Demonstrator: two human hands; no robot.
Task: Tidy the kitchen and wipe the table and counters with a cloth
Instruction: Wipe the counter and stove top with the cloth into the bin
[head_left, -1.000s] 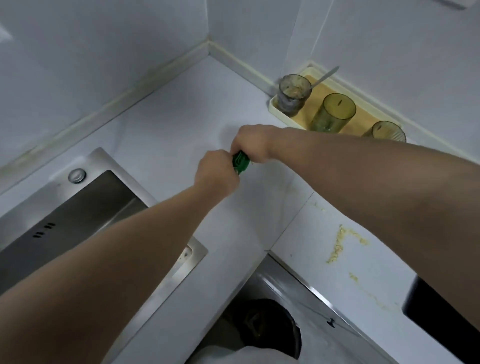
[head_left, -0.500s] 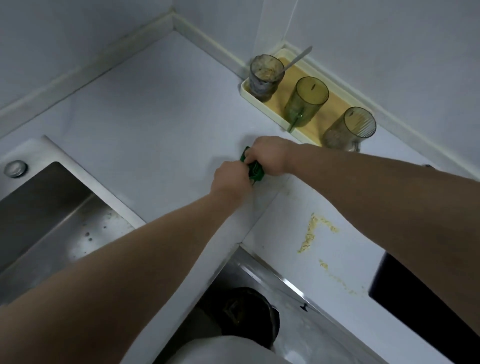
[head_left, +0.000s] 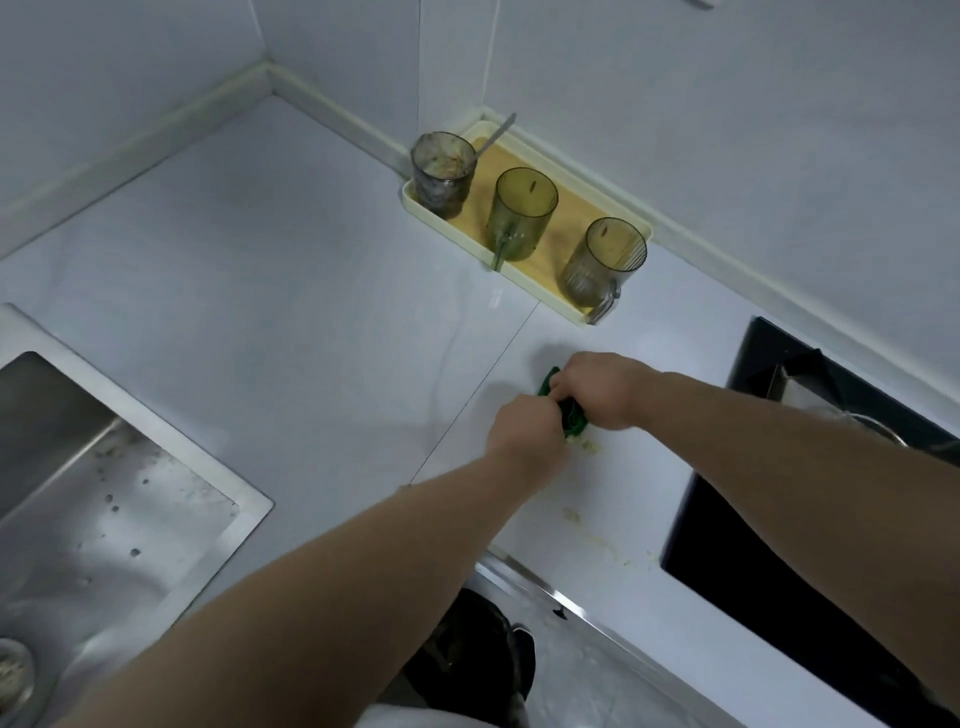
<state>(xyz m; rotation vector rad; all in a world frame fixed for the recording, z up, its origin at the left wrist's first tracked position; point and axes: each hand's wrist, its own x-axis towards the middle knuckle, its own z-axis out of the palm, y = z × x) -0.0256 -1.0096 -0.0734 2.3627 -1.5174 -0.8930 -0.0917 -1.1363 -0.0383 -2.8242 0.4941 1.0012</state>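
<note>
white counter (head_left: 260, 291) runs along two pale walls and meets in a corner, with a thin seam line crossing it. near the seam, on the side toward the black hob (head_left: 737, 571), both arms reach in and meet over a small green cloth (head_left: 575, 420). the right grip (head_left: 597, 389) is clamped on the cloth from above, knuckles up, fingers curled round it. the left grip (head_left: 524, 431) comes in from below and is closed on the near end of the same cloth; its fingertips are hidden behind the hand. the cloth is bunched between the two, down on the counter or just above it, i cannot tell which. just beside it lies a yellowish smear (head_left: 587, 446), and more pale crumbs (head_left: 571, 514) trail toward the counter's front edge.

against the back wall sits a cream tray (head_left: 540, 289) holding three vessels in a row: a dirty glass (head_left: 442, 174) with a spoon (head_left: 498, 132) leaning out, a green mug (head_left: 522, 213) in the middle, and a greyer mug (head_left: 605, 265) at the end nearest the hob. all three stand upright and apart.

at the left a steel sink (head_left: 156, 430) is set into the counter, its basin spotted with bits, with a strainer (head_left: 13, 670) at the bottom corner.
</note>
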